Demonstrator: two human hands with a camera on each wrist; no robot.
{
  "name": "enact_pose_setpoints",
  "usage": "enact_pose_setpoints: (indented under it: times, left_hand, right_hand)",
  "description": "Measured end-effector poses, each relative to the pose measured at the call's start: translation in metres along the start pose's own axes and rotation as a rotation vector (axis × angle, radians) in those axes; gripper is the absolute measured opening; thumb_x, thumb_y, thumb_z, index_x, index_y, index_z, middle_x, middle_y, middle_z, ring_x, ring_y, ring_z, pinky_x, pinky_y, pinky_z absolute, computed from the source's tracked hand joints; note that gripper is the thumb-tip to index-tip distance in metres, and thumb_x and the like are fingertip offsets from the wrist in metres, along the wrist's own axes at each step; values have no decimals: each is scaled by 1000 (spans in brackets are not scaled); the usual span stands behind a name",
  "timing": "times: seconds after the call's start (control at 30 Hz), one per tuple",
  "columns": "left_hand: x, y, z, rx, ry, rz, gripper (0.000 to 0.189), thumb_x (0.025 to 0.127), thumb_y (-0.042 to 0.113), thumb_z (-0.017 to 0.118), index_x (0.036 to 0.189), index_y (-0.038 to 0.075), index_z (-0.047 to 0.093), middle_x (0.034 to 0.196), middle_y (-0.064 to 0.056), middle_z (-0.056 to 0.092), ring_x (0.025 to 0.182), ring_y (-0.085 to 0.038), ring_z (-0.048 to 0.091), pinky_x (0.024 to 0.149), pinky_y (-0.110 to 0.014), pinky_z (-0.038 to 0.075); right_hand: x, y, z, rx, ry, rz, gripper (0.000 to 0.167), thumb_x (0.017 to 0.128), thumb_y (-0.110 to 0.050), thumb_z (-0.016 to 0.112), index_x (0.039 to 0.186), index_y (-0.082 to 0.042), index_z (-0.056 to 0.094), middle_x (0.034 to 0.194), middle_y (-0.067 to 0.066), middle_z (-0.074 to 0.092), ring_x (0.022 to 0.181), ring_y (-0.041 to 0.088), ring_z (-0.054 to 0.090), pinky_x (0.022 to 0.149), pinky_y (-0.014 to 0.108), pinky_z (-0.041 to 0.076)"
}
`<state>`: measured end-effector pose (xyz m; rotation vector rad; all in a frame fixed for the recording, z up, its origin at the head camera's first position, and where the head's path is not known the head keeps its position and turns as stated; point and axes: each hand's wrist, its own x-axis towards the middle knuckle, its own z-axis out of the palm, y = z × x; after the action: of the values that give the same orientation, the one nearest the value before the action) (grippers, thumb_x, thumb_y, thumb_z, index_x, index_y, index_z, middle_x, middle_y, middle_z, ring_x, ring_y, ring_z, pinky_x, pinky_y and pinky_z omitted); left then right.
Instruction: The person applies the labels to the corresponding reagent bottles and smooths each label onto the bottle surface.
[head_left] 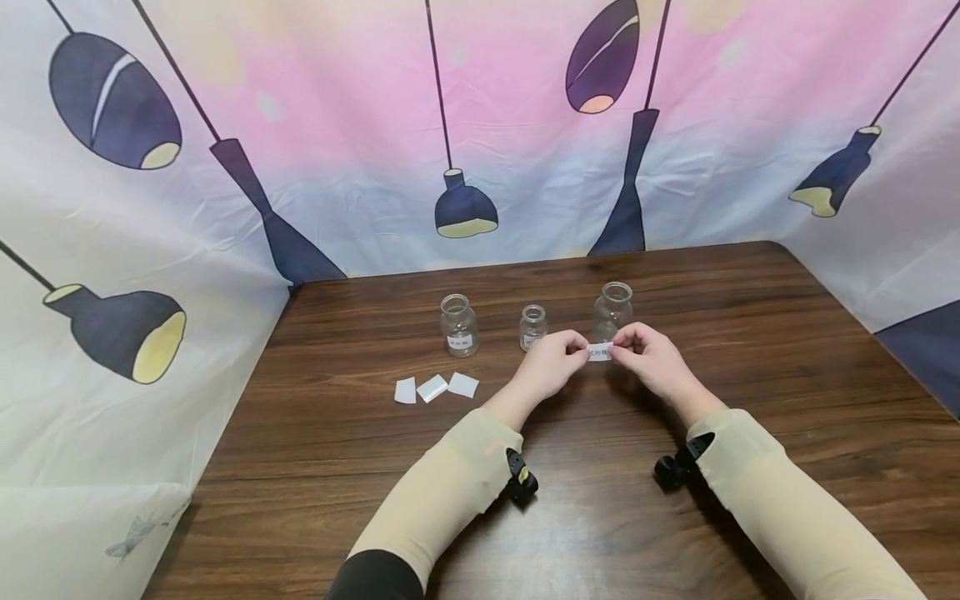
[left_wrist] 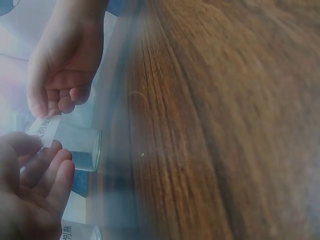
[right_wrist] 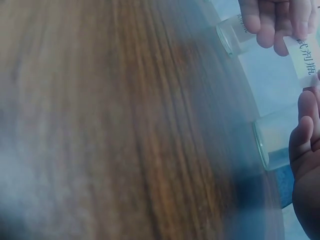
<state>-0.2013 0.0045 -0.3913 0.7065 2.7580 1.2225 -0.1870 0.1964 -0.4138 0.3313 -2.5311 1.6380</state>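
Note:
A small white label (head_left: pixel 599 352) with printed dark characters is stretched between my two hands. My left hand (head_left: pixel 551 363) pinches its left end, and my right hand (head_left: pixel 658 360) pinches the right end. Just behind the label stands an open glass jar (head_left: pixel 615 307), partly covered by the label and fingers; no label shows on its visible part. The right wrist view shows the characters on the held label (right_wrist: pixel 303 59) more clearly. Left of my hands, a smaller glass jar (head_left: pixel 533 322) carries a white label, partly hidden by the left hand.
A larger labelled glass jar (head_left: pixel 459 321) stands further left. Before it lie three white paper pieces: one on the left (head_left: pixel 405 390), one in the middle (head_left: pixel 432 387), one on the right (head_left: pixel 463 385). The brown wooden table (head_left: pixel 337 467) meets a printed cloth backdrop (head_left: pixel 360 200).

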Motion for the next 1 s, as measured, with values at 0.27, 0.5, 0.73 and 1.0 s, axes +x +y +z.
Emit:
enact_pose_setpoints:
  times: [0.27, 0.5, 0.73, 1.0]
  left_hand:
    - [7, 5, 3, -43, -7, -21, 16, 92, 19, 60, 106, 12, 63, 85, 6, 65, 67, -7, 54, 60, -20, 42]
    - [10, 12, 3, 16, 8, 1, 10, 91, 19, 60, 100, 14, 62, 84, 8, 65, 69, -4, 55, 62, -19, 42]
    - [16, 13, 9, 4, 21, -2, 17, 91, 17, 61, 106, 11, 62, 87, 8, 65, 72, -3, 56, 65, -17, 42]
    - [20, 12, 13, 43, 26, 3, 21, 92, 18, 59, 111, 11, 66, 96, 5, 69, 85, -2, 59, 75, -15, 44]
  right_hand:
    - [-2, 3, -5, -19, 29, 9, 19, 88, -7, 64, 98, 4, 53, 85, 8, 59, 71, 7, 53, 60, 20, 45]
    - [-4, 3, -11, -90, 79, -34, 17, 87, -9, 67, 94, 3, 56, 82, 9, 58, 69, 8, 50, 57, 20, 42]
    - [-1, 9, -11, -143, 125, -52, 13, 87, -7, 66, 91, 1, 56, 80, 7, 58, 69, 8, 49, 59, 19, 40]
    - [6, 12, -12, -211, 143, -27, 14, 88, -13, 65, 91, -3, 57, 81, 7, 58, 71, 12, 50, 62, 21, 40]
